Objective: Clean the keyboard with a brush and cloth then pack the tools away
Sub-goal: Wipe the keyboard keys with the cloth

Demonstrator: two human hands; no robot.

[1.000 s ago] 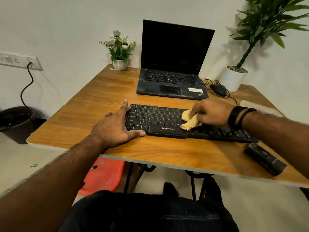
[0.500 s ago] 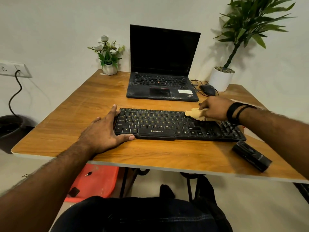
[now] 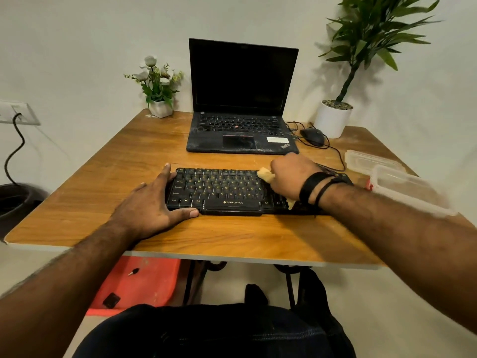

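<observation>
The keyboard (image 3: 227,191) lies across the near middle of the tabletop (image 3: 103,182), in front of the laptop (image 3: 241,120), within easy reach of both arms. The left hand (image 3: 152,205) presses flat at its left end, likely to keep it from sliding under the wiping. Its fingers (image 3: 165,174) are spread and released, thumb along the front edge, gripping nothing. The right hand (image 3: 291,177) rests on the right part of the keys with its fingers curled down and clenched around the cloth (image 3: 265,174), a yellow wad that peeps out on the left and again below the palm. Clear tubs (image 3: 402,182) wait at the right edge, probably for packing. No brush shows.
</observation>
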